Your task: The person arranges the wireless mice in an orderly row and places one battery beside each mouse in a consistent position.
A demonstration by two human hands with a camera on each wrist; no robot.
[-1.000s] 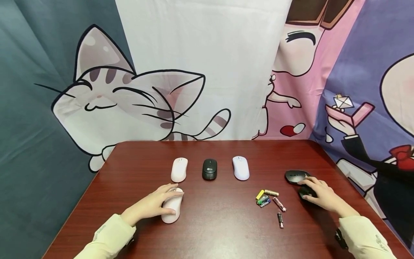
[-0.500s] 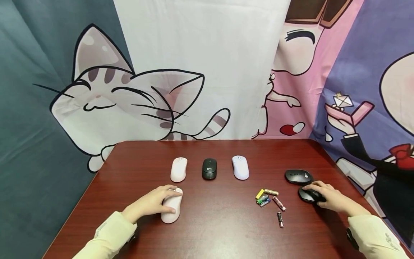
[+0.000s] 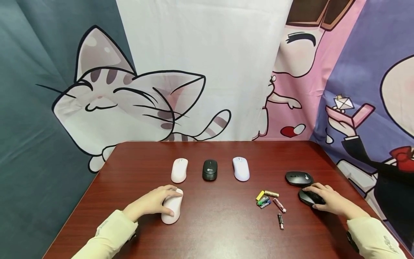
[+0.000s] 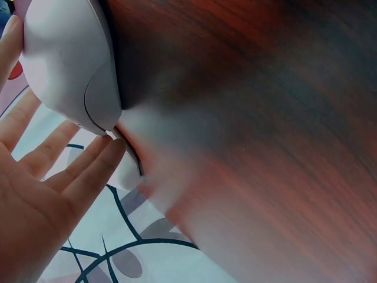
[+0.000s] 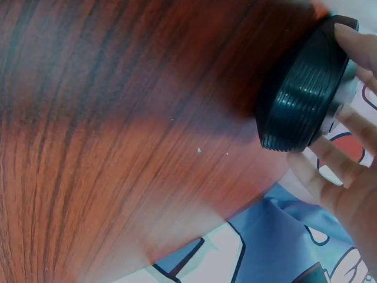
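Observation:
My left hand point(image 3: 150, 204) grips a white computer mouse point(image 3: 174, 205) on the left part of the table, thumb on the near side and fingers over the far side. Its rounded white shell point(image 4: 68, 56) fills the top left of the left wrist view, between thumb and fingers. Toward the right table edge, my right hand point(image 3: 333, 200) holds a black computer mouse point(image 3: 307, 198) by its sides. The right wrist view shows this mouse's ribbed dark end point(image 5: 303, 91), with the thumb at its top and the other fingers along its far side.
Just behind the right hand lies another black mouse point(image 3: 298, 178). A white mouse point(image 3: 179, 170), a small black mouse point(image 3: 210, 170) and a pale lavender mouse point(image 3: 240, 169) form a row farther back. Several small batteries point(image 3: 263, 200) lie left of the right hand, one point(image 3: 280, 221) nearer the front.
My right hand has drawn back to the right, its fingers coming off the rear black mouse, and now stays on the nearer one. The left hand keeps its place on the white mouse.

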